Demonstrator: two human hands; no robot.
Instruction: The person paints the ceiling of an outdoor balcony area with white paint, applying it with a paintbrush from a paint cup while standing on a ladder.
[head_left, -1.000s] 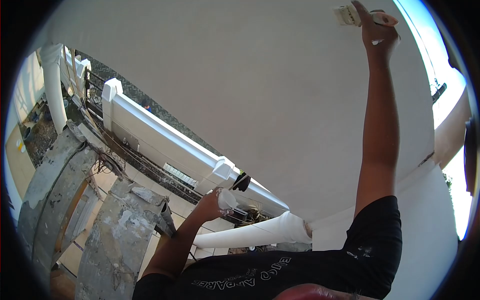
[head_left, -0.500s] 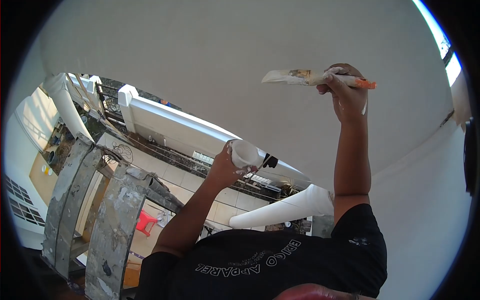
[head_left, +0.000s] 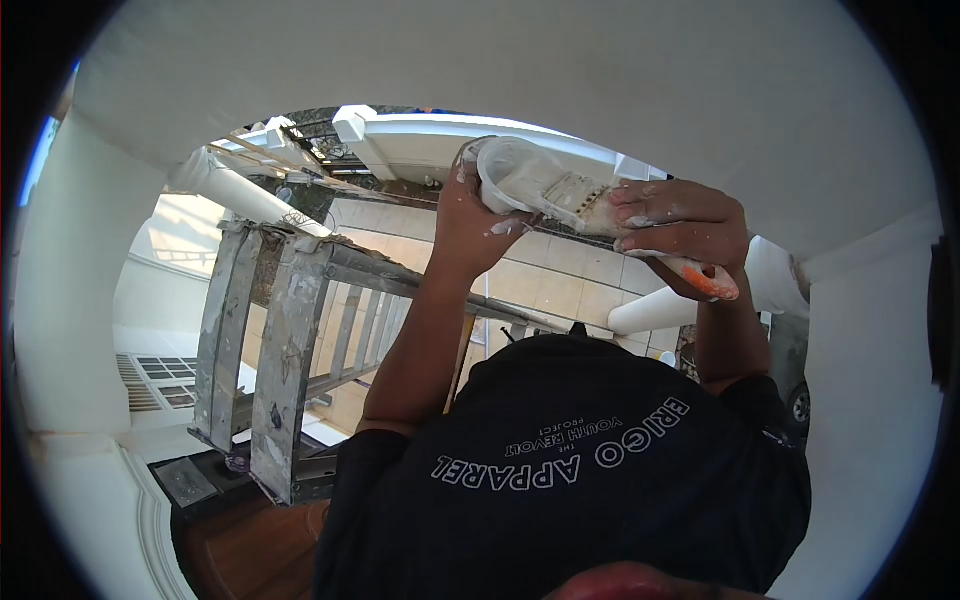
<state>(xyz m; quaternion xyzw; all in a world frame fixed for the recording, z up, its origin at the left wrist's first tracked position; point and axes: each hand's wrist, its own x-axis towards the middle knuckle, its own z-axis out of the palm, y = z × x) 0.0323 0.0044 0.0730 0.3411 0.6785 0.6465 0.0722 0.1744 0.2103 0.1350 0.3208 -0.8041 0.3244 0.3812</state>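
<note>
My left hand (head_left: pixel 468 225) is wrapped round a white plastic cup (head_left: pixel 494 180), tilted with its mouth toward the right. White paint smears cover its fingers. In my right hand (head_left: pixel 690 225) is a wide paintbrush (head_left: pixel 590 205), gripped near the ferrule, its orange-tipped handle (head_left: pixel 710 280) sticking out below the palm. The brush's white-coated bristles (head_left: pixel 530 180) reach into the cup's mouth, so their ends are partly hidden. Both hands are raised in front of my chest, just under a smooth pale surface (head_left: pixel 600 60) overhead.
A paint-spattered metal ladder (head_left: pixel 290 370) stands close at left. Far below lie a tiled floor (head_left: pixel 550 270) and a white boundary wall (head_left: pixel 420 145). White columns (head_left: pixel 240 190) rise at left and right, and a wheel (head_left: pixel 799 403) shows at far right.
My right hand has come down from the overhead surface and brought the brush into the cup. The left hand has risen and tipped the cup toward it. My view has turned.
</note>
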